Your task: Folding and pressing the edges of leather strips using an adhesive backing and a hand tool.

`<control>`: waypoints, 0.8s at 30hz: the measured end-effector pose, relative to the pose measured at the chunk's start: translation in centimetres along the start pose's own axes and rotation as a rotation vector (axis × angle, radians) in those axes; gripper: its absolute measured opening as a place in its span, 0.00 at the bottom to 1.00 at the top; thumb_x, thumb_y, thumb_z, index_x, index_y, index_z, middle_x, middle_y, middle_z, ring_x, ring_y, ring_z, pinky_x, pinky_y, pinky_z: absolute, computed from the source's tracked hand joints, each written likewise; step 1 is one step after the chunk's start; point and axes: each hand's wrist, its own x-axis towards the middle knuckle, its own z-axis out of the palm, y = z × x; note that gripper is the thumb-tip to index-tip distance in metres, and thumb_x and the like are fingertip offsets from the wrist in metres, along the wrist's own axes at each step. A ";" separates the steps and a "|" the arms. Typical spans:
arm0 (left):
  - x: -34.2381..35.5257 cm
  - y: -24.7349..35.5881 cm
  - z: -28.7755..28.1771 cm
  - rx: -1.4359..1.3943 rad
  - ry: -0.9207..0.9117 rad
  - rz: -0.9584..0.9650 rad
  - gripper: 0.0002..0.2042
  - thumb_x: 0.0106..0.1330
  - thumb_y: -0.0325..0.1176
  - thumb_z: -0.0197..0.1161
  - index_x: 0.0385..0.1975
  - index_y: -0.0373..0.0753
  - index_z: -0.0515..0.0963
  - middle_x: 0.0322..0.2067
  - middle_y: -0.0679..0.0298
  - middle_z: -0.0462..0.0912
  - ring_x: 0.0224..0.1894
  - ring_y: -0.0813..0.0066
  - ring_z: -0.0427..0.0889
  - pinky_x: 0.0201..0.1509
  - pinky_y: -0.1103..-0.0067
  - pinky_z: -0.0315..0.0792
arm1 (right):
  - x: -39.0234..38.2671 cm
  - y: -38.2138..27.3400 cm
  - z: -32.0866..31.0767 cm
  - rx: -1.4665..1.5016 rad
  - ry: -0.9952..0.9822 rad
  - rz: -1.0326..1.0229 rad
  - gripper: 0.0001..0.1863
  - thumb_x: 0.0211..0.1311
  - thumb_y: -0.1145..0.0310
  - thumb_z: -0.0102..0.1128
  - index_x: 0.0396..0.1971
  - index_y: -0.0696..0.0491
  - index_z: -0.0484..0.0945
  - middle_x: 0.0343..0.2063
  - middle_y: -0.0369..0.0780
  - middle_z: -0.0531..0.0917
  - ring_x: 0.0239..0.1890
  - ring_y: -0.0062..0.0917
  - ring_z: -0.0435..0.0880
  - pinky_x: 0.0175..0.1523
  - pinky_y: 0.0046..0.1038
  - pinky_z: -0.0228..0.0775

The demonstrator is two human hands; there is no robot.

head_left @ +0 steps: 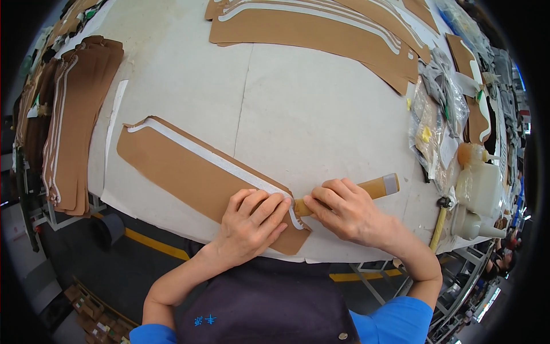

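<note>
A long brown panel (172,160) with a white strip along its upper edge lies diagonally on the white table (298,103). My left hand (254,223) rests on its right end, fingers curled and pressed onto the strip and panel. My right hand (346,209) grips a flat tan bar (375,187) with a grey band at its far end; the bar's other end meets the panel beside my left fingertips, where the white strip bends downward.
Brown panels with white strips stack at the left (80,132) and top (303,28). At the right are plastic bags (429,137), plastic bottles (480,189) and a yellow-handled tool (439,223). Part of another person (504,258) shows beyond the table's right edge.
</note>
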 end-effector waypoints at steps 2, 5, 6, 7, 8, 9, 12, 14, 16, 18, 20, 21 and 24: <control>0.0 0.0 -0.1 0.026 -0.007 -0.003 0.27 0.55 0.35 0.76 0.57 0.36 0.83 0.56 0.63 0.80 0.56 0.63 0.76 0.62 0.62 0.69 | 0.1 0.0 0.0 -0.002 0.002 0.009 0.23 0.52 0.72 0.64 0.49 0.66 0.80 0.43 0.43 0.77 0.44 0.33 0.77 0.45 0.32 0.70; 0.0 0.0 0.0 0.026 -0.012 0.000 0.27 0.56 0.36 0.76 0.57 0.36 0.83 0.57 0.64 0.80 0.56 0.64 0.76 0.63 0.62 0.69 | 0.4 0.4 0.0 -0.017 -0.002 -0.008 0.22 0.52 0.72 0.65 0.48 0.66 0.81 0.43 0.43 0.77 0.43 0.33 0.77 0.44 0.31 0.70; -0.1 -0.1 0.0 0.025 -0.013 -0.002 0.27 0.56 0.36 0.76 0.57 0.36 0.83 0.57 0.64 0.80 0.56 0.64 0.76 0.63 0.62 0.69 | 0.5 0.5 0.1 -0.016 0.003 -0.022 0.22 0.52 0.72 0.65 0.48 0.66 0.81 0.43 0.43 0.77 0.43 0.32 0.77 0.44 0.31 0.70; -0.1 0.0 0.0 0.030 -0.014 -0.004 0.27 0.56 0.36 0.76 0.57 0.36 0.83 0.57 0.64 0.81 0.56 0.64 0.76 0.63 0.62 0.69 | 0.6 0.6 0.1 -0.015 0.007 -0.036 0.21 0.52 0.72 0.65 0.47 0.66 0.81 0.42 0.43 0.77 0.42 0.32 0.77 0.43 0.31 0.70; -0.1 0.0 0.0 0.035 -0.016 -0.006 0.27 0.56 0.36 0.75 0.57 0.37 0.83 0.57 0.64 0.81 0.56 0.65 0.76 0.64 0.62 0.69 | 0.7 0.8 0.0 -0.012 0.005 -0.038 0.21 0.52 0.72 0.65 0.47 0.66 0.81 0.42 0.43 0.77 0.42 0.32 0.77 0.43 0.31 0.70; -0.1 0.1 0.1 0.034 -0.017 -0.009 0.27 0.56 0.36 0.75 0.57 0.37 0.83 0.57 0.64 0.81 0.56 0.65 0.76 0.64 0.62 0.69 | 0.7 0.9 0.0 -0.019 0.002 -0.048 0.20 0.52 0.73 0.65 0.46 0.66 0.81 0.42 0.43 0.77 0.42 0.32 0.77 0.43 0.30 0.69; -0.1 0.2 0.1 0.025 -0.019 -0.018 0.26 0.56 0.36 0.75 0.57 0.36 0.83 0.57 0.64 0.81 0.56 0.65 0.76 0.64 0.62 0.69 | 1.2 1.2 -0.2 -0.023 -0.016 -0.065 0.19 0.52 0.73 0.65 0.44 0.66 0.81 0.40 0.42 0.76 0.41 0.31 0.77 0.42 0.30 0.69; -0.2 0.2 0.0 0.044 -0.027 -0.022 0.26 0.57 0.36 0.75 0.57 0.36 0.83 0.57 0.64 0.81 0.57 0.65 0.76 0.65 0.62 0.68 | 1.4 1.6 -0.2 -0.021 -0.032 -0.074 0.19 0.52 0.73 0.65 0.44 0.66 0.81 0.39 0.42 0.76 0.40 0.31 0.76 0.42 0.30 0.69; -0.3 0.3 0.0 0.044 -0.026 -0.030 0.26 0.57 0.36 0.75 0.57 0.36 0.83 0.57 0.64 0.81 0.57 0.65 0.76 0.66 0.62 0.68 | 1.5 1.9 0.0 -0.022 -0.016 -0.108 0.18 0.51 0.73 0.66 0.43 0.65 0.81 0.38 0.42 0.75 0.39 0.31 0.76 0.41 0.30 0.69; -0.4 0.4 0.0 0.047 -0.025 -0.042 0.26 0.57 0.36 0.75 0.57 0.36 0.83 0.58 0.64 0.81 0.57 0.65 0.76 0.66 0.61 0.68 | 1.8 2.3 0.0 -0.011 -0.017 -0.126 0.17 0.51 0.73 0.66 0.42 0.65 0.81 0.38 0.42 0.75 0.40 0.31 0.76 0.41 0.30 0.69; -0.5 0.5 0.1 0.064 -0.034 -0.042 0.26 0.57 0.36 0.75 0.57 0.37 0.83 0.59 0.63 0.80 0.58 0.64 0.76 0.68 0.61 0.68 | 2.0 2.7 0.0 -0.001 -0.017 -0.143 0.17 0.51 0.73 0.66 0.41 0.65 0.81 0.39 0.42 0.75 0.40 0.31 0.76 0.41 0.30 0.69; -0.6 0.5 0.2 0.066 -0.034 -0.047 0.26 0.57 0.36 0.75 0.57 0.37 0.83 0.59 0.63 0.80 0.58 0.64 0.76 0.68 0.61 0.68 | 2.1 2.9 0.0 0.010 -0.024 -0.159 0.16 0.51 0.73 0.66 0.40 0.65 0.82 0.38 0.42 0.75 0.40 0.31 0.76 0.41 0.30 0.68; -0.7 0.9 0.2 0.069 -0.038 -0.086 0.26 0.58 0.37 0.75 0.58 0.38 0.83 0.60 0.61 0.79 0.60 0.62 0.75 0.69 0.60 0.66 | 2.5 3.5 -0.3 0.037 -0.050 -0.192 0.13 0.52 0.74 0.66 0.38 0.65 0.82 0.38 0.41 0.75 0.40 0.32 0.75 0.41 0.31 0.68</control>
